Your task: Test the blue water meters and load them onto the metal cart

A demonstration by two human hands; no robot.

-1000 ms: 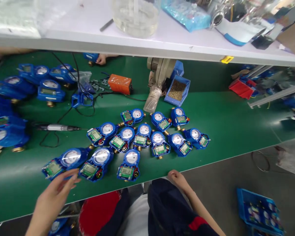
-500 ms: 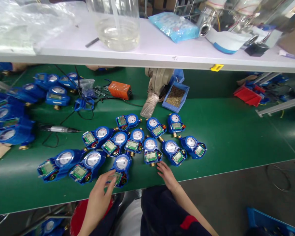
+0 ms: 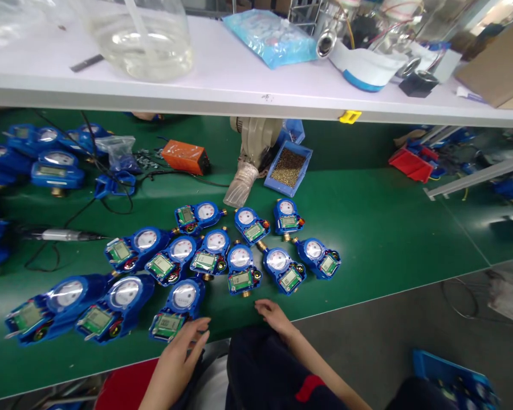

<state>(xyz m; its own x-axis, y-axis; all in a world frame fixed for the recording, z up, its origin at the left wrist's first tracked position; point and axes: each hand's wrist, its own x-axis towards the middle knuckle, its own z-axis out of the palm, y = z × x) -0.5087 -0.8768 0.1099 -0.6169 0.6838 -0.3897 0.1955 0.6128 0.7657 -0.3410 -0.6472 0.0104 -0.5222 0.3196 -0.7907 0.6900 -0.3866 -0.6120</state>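
Several blue water meters with round white dials and exposed green circuit boards lie spread over the green bench. Closest to my left hand (image 3: 180, 354) is the front water meter (image 3: 184, 296); the hand overlaps the right corner of its display board, and I cannot tell whether it touches. The thumb and fingers of that hand are apart, with nothing between them. My right hand (image 3: 273, 316) hovers or rests by the bench's front edge, its fingers loosely extended and holding nothing. Just beyond it lie a middle water meter (image 3: 241, 259) and a tilted water meter (image 3: 279, 261).
A pen-shaped electric screwdriver (image 3: 62, 234) lies at left, near more closed blue meters (image 3: 57, 171). Behind are an orange box (image 3: 184, 156), a blower (image 3: 254, 139) and a blue bin of screws (image 3: 287, 168). A white shelf (image 3: 239, 94) overhangs the bench.
The view has shifted, so the bench items appear further left. My left hand has slid off the front meter's board, uncovering its display. My right hand has drawn back slightly from the meters.
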